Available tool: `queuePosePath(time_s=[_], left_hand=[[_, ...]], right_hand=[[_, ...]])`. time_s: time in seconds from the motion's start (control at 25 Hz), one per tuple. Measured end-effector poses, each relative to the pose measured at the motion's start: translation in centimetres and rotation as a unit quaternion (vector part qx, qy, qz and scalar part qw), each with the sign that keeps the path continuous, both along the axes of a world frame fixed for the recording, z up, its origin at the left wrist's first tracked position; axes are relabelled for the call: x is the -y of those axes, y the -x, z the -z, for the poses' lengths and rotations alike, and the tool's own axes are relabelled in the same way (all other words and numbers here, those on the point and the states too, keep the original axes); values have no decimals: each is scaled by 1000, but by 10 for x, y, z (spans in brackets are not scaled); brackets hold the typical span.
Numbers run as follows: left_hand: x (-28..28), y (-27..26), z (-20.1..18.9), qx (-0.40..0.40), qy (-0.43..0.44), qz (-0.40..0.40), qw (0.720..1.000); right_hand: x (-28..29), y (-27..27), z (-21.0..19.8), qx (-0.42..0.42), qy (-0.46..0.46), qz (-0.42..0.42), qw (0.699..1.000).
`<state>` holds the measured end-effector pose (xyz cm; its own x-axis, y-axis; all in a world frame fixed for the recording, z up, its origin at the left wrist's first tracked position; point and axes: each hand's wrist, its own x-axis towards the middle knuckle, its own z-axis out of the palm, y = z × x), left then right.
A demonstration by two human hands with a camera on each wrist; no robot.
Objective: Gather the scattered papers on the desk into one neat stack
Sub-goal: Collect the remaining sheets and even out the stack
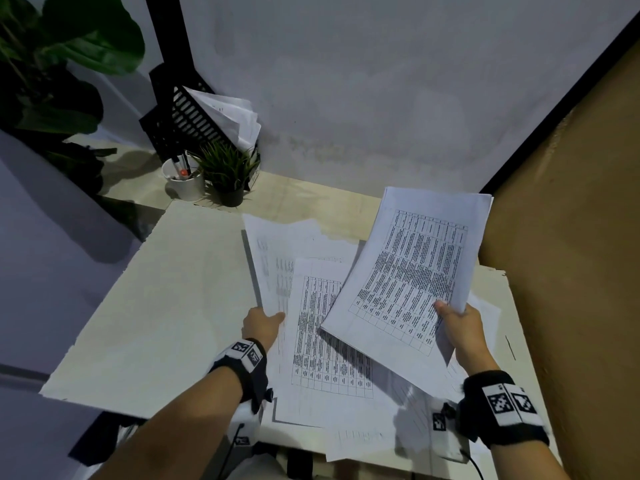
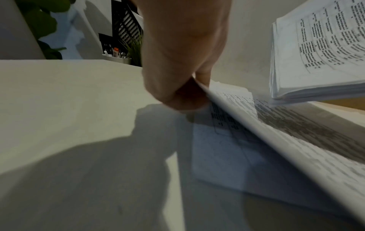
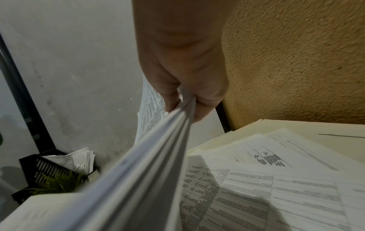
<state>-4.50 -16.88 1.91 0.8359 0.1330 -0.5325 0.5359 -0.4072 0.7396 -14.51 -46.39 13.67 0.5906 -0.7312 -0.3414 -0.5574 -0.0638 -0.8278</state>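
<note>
My right hand (image 1: 453,320) pinches a thick bundle of printed sheets (image 1: 412,271) by its near corner and holds it lifted over the desk's right side; the right wrist view shows the bundle (image 3: 158,140) edge-on between thumb and fingers. My left hand (image 1: 265,323) pinches the near edge of a sheet (image 1: 270,268) whose left side is raised off the desk (image 1: 166,292); in the left wrist view that sheet (image 2: 247,125) tilts up from the thumb. More printed papers (image 1: 332,341) lie fanned and overlapping on the desk between both hands, some (image 3: 276,171) under the lifted bundle.
At the desk's far left corner stand a white pen cup (image 1: 183,178), a small potted plant (image 1: 228,174) and a black paper tray (image 1: 187,123) holding loose sheets. A tan wall (image 1: 571,237) borders the desk on the right. A large leafy plant (image 1: 52,64) stands far left.
</note>
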Motion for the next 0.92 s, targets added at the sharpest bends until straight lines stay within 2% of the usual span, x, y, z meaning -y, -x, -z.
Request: queuePosePath(time_s=[0.12, 0.2, 0.32, 0.44, 0.56, 0.64, 0.76, 0.92], left_hand=[[-7, 0, -24, 31, 13, 55, 998], [-20, -7, -53, 97, -20, 78, 992], [-56, -26, -105, 200, -32, 41, 978], [-91, -46, -149, 255, -40, -17, 966], [-101, -53, -188, 304, 22, -56, 951], [-99, -54, -201, 309, 80, -54, 946], [-86, -51, -201, 284, 152, -2, 947], [-54, -40, -196, 256, 220, 64, 939]], right_hand=[[-3, 0, 0, -4, -2, -10, 1000], [-6, 1, -1, -16, 5, -32, 999], [-9, -1, 1, -37, 21, -62, 997], [-16, -6, 2, -51, 14, -71, 996], [-23, -19, -10, -39, 9, -78, 996], [-27, -30, -21, -11, 7, -106, 994], [-40, -46, -46, 57, -33, -153, 986], [-60, -55, -84, 154, -134, -227, 952]])
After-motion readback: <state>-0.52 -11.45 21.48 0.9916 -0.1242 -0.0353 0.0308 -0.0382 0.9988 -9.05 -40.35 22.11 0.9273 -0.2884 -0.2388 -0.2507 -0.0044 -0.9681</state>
